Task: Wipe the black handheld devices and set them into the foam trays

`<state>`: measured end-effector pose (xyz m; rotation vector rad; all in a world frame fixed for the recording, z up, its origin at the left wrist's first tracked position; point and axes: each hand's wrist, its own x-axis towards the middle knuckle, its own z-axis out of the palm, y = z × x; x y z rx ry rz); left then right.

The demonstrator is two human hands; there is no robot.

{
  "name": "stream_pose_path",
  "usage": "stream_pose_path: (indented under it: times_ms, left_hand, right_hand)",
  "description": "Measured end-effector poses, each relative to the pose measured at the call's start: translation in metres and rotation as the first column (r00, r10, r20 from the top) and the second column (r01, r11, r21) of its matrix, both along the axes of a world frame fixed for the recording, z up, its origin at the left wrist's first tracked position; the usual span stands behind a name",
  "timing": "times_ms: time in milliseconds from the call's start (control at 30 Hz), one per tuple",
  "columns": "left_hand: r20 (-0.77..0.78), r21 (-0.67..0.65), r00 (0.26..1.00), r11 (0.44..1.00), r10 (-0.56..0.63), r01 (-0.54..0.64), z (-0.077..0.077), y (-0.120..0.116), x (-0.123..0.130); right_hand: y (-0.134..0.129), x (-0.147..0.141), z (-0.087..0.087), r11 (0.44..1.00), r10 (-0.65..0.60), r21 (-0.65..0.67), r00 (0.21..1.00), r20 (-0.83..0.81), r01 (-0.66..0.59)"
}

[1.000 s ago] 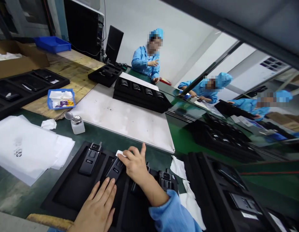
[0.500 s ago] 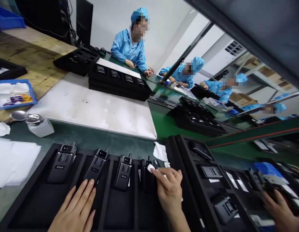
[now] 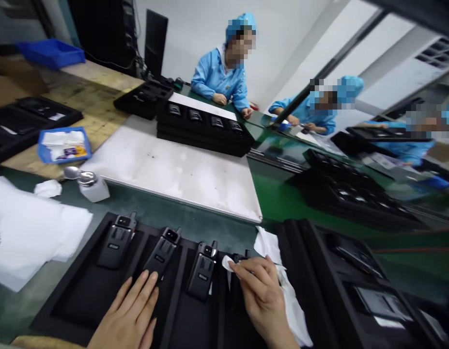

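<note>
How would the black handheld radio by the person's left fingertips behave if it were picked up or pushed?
The black handheld radio looks stiff and solid, so it probably won't flex in the hand. Its flat-sided body seems unlikely to roll. Seated in its recess in the black tray, it would likely resist a sideways push.

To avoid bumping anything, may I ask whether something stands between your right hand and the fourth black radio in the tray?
Only the white wipe it holds; the right hand sits over the radio.

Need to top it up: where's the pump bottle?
Head view, left of centre: the pump bottle stands on the green bench, right of a crumpled white wipe.
</note>
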<state>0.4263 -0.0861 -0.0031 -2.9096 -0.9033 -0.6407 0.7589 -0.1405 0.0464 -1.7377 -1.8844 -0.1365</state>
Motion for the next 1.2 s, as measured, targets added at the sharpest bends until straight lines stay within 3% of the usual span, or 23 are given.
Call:
stream_pose_path:
  times_ms: [100,267,400,533,667,867,1200]
  left_hand:
    - [-0.063,0.026,0.998,1.000,-0.011,0.013,0.006,-0.001,-0.003]
    - [0.095,0.013,0.993,0.997,0.076,-0.078,0.012,-0.003,-0.027]
    - [0.023,-0.014,0.963,0.963,0.270,-0.269,0.013,-0.001,-0.057]
    - [-0.079,-0.025,0.930,0.932,0.358,-0.361,0.011,0.003,-0.069]
    - [-0.094,-0.002,0.928,0.932,0.360,-0.362,0.006,0.005,-0.066]
    - [-0.083,0.013,0.932,0.936,0.352,-0.352,-0.004,0.008,-0.065]
    - [-0.074,0.032,0.940,0.943,0.333,-0.332,-0.003,0.013,-0.064]
  right_hand:
    - [0.027,-0.004,0.015,0.988,0.155,0.009,0.988,-0.006,-0.155]
    - [0.108,-0.055,0.037,0.907,0.421,0.029,0.907,-0.025,-0.420]
    - [0.175,-0.122,0.032,0.833,0.552,0.031,0.834,-0.012,-0.552]
    - [0.214,-0.171,0.018,0.784,0.621,-0.034,0.784,0.025,-0.620]
    - [0.225,-0.187,0.008,0.740,0.672,-0.101,0.734,0.094,-0.665]
    - [0.227,-0.185,0.000,0.687,0.726,-0.119,0.670,0.152,-0.717]
    - [0.227,-0.158,0.013,0.552,0.834,-0.159,0.546,0.084,-0.819]
